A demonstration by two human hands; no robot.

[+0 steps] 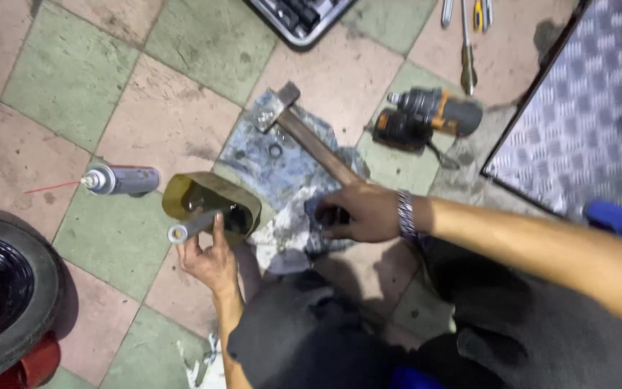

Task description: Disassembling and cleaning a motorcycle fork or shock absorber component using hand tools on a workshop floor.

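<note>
— We see even, fairly bright light from overhead on the tiled floor [109, 108]; shadows are short and soft, darkest beneath our legs.
— We agree. Slight glare sits on the spray can [125, 179] and the checker plate [592, 108]. The whole frame is a little soft, and the right edge blurs most.

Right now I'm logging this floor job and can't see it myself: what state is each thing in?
Left hand: gripping a metal rod.
Metal rod: held, ringed end outward, at the tub's mouth.
Olive tub: tipped on its side, mouth open.
Right hand: closed on a small dark part, on the rag.
Hammer: lying flat, unheld.
Spray can: lying down, straw fitted.
Cordless driver: lying on its side.
</note>
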